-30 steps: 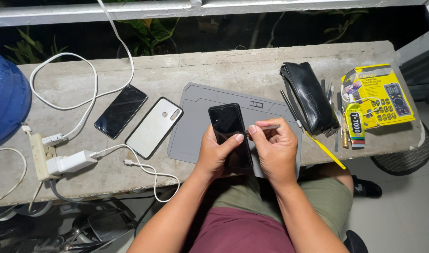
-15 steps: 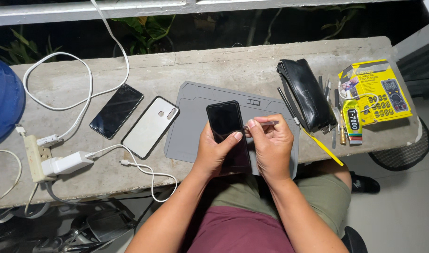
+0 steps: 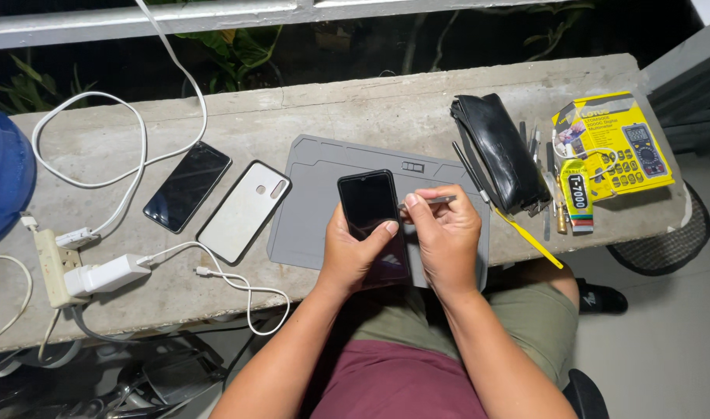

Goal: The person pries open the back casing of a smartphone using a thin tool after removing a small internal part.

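Note:
My left hand (image 3: 355,256) holds a black smartphone (image 3: 367,203) upright over a grey work mat (image 3: 308,209), thumb resting on its lower right edge. My right hand (image 3: 446,233) pinches a thin metal tool (image 3: 429,202) whose tip points at the phone's right side. Both hands hover above the mat's front half, just over my lap.
A dark phone (image 3: 187,186) and a white-backed phone (image 3: 245,211) lie left of the mat on the concrete ledge (image 3: 355,109). White cables, a charger (image 3: 107,275) and a power strip (image 3: 51,268) sit far left. A black pouch (image 3: 501,151), small tools and a yellow multimeter package (image 3: 615,147) lie right.
My right hand has lifted slightly and the thin tool now shows clearly, pointing at the phone's side. The view shifted a little; the left hand keeps the phone steady.

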